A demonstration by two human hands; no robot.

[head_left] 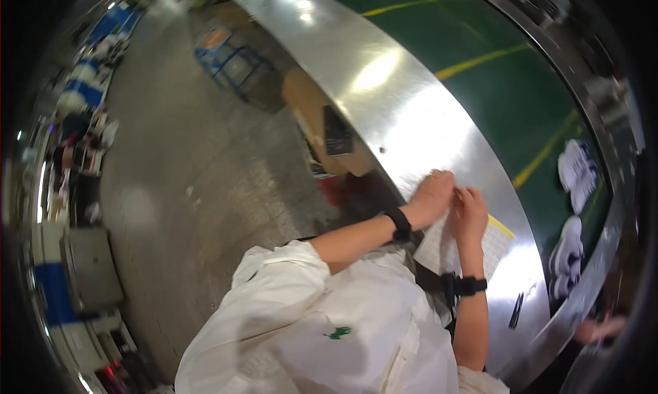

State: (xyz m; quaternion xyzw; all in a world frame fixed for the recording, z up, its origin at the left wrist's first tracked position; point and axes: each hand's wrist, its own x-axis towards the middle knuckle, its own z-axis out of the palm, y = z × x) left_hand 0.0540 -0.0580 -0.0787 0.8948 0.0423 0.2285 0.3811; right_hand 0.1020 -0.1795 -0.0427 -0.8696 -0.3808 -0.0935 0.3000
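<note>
My left hand (433,197) and my right hand (470,214) meet over the shiny metal table edge, their fingertips pinched close together. Whatever lies between the fingers is too small to make out. Beneath the hands and right forearm lies a printed paper sheet (436,249) with a yellow strip along one side. It rests partly on the metal surface (384,113), and my arms cover some of it. Both wrists wear black bands. A slim black pen-like object (517,310) lies on the metal to the right of my right forearm.
Beyond the metal strip runs a green conveyor belt (473,51) with yellow lines, carrying white shoes (577,175). A person's hand (600,329) shows at far right. Left of the table stand a cardboard box (307,99) and a blue-framed stool (233,58).
</note>
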